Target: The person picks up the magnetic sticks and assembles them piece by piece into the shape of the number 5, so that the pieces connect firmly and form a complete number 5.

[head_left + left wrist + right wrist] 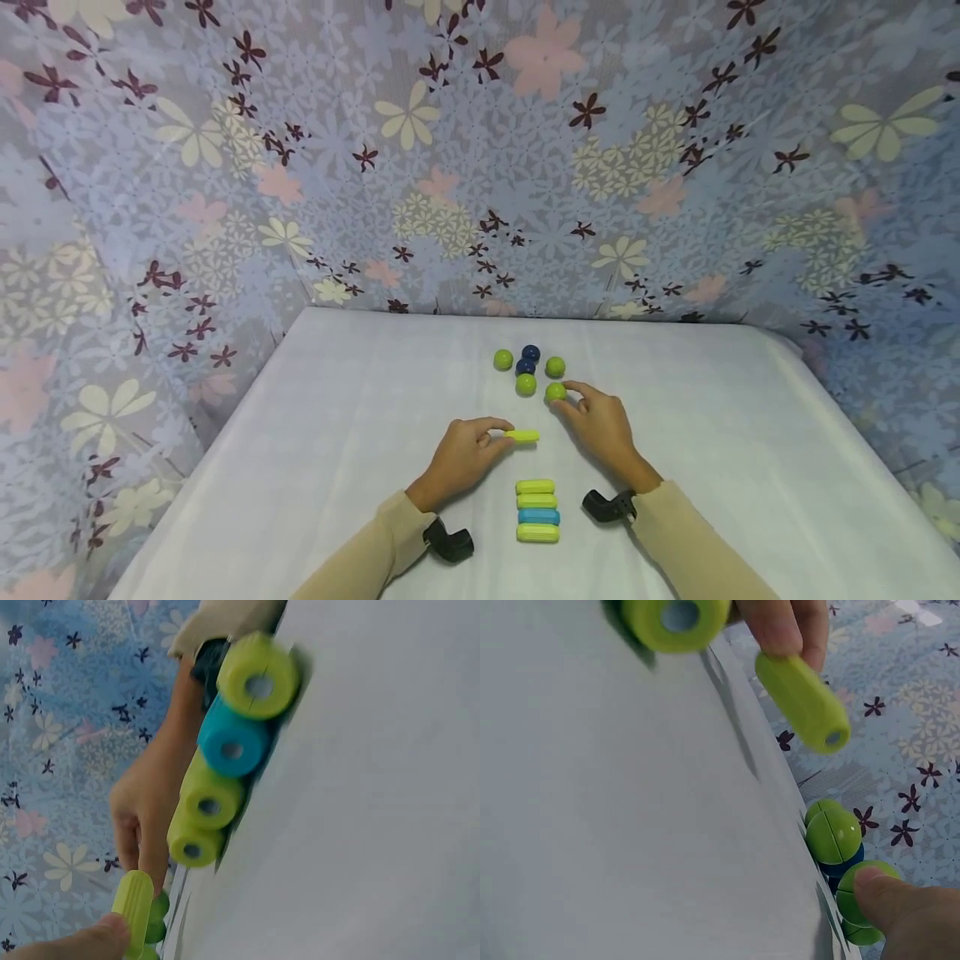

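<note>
My left hand point(463, 454) pinches a yellow-green ribbed tube point(522, 436) by its left end, between thumb and fingers. In the right wrist view that tube point(804, 705) shows a hole in its end and is lifted off the cloth. Farther back and to the right, my right hand point(600, 421) has thumb and fingers around a green ball point(556, 392); the right wrist view shows the thumb point(889, 896) against it. Close to this ball are more green balls point(526, 384) and two dark blue ones point(531, 353).
Nearer the front edge, a row of similar tubes lies side by side: three yellow-green point(537, 533) and one blue point(538, 517). A white cloth covers the table point(360, 392). Flowered fabric point(465, 167) hangs behind and along the sides. Both wrists wear black camera mounts point(450, 542).
</note>
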A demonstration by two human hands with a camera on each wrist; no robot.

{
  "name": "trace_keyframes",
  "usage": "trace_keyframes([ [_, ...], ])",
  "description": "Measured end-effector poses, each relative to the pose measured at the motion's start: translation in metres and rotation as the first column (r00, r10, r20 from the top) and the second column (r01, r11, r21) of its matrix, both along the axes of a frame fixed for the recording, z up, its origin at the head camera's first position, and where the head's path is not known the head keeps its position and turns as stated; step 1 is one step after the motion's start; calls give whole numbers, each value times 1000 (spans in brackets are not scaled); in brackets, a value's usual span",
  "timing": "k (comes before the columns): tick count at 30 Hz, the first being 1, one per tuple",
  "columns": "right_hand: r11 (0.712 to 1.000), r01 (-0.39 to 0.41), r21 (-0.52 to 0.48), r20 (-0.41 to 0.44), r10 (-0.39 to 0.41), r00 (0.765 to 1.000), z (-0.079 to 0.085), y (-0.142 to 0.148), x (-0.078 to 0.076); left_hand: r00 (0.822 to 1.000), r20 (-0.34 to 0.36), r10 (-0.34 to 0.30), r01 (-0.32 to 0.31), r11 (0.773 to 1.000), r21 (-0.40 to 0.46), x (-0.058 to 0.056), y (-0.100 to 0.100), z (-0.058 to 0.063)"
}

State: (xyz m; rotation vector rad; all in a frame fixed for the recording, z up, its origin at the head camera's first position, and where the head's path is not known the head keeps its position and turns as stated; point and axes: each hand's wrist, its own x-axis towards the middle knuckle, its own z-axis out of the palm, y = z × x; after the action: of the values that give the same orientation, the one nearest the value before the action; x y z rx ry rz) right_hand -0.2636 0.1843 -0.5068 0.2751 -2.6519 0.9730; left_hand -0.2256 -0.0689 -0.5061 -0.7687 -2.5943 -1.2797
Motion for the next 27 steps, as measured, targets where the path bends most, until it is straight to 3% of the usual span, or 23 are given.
trace_keyframes([
  [8, 999, -38, 28, 22, 37, 999, -1, -1, 19, 998, -3, 64, -64, 998, -19, -17, -2, -5],
  [17, 993, -107, 50, -33, 109, 994, -2, -4, 40, 1000, 1, 25, -25, 999, -32, -24, -3, -2],
  [27, 989, -122, 83, -54, 126, 991, 1, -4, 47, 1000, 20, 6, -5, 997, -77, -24, 1, 2],
])
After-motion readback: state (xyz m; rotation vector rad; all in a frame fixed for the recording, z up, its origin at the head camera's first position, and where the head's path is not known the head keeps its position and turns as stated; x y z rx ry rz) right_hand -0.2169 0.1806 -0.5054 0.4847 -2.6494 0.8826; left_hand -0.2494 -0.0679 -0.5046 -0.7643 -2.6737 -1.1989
